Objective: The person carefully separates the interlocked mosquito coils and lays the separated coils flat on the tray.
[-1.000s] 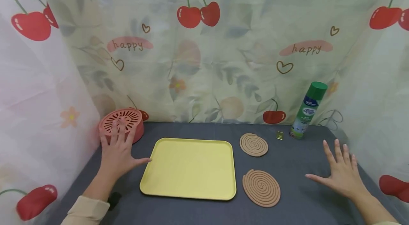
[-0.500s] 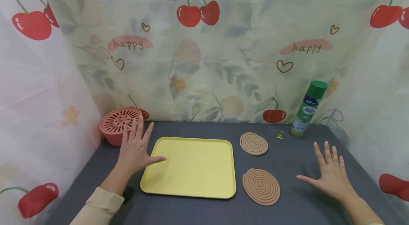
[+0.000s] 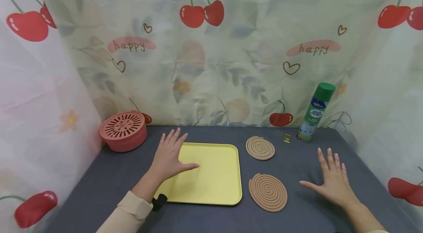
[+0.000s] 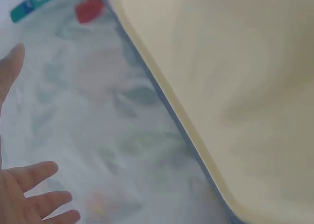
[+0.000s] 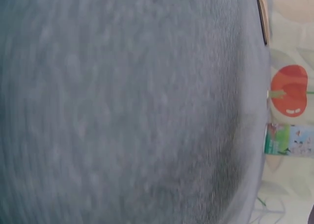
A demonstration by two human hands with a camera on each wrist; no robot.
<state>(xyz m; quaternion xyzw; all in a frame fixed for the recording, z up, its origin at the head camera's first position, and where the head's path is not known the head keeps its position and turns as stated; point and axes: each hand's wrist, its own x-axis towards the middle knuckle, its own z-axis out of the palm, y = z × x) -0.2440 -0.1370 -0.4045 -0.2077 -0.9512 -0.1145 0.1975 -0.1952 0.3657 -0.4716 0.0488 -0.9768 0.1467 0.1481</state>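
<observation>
My left hand [image 3: 168,157] is held over the left part of a yellow tray [image 3: 214,174], fingers spread and holding nothing. In the left wrist view its spread fingers [image 4: 41,175] show at the left, with the tray [image 4: 235,96] filling the right side. Out on the right of the table, my right hand [image 3: 335,179] is spread too, with nothing in it. Between the tray and that hand lie two brown mosquito coils, a far coil [image 3: 260,148] and a near coil [image 3: 268,192]. The right wrist view shows mostly dark cloth, without the hand.
A round pink container [image 3: 123,132] with a slotted lid stands at the back left. At the back right is a green spray can [image 3: 316,111], with a small gold-coloured metal piece [image 3: 286,138] beside it. Patterned curtains [image 3: 211,78] enclose the dark table [image 3: 109,181].
My left hand has moved right, from in front of the pink container to over the tray. My right hand has shifted a little left. The objects stay where they were.
</observation>
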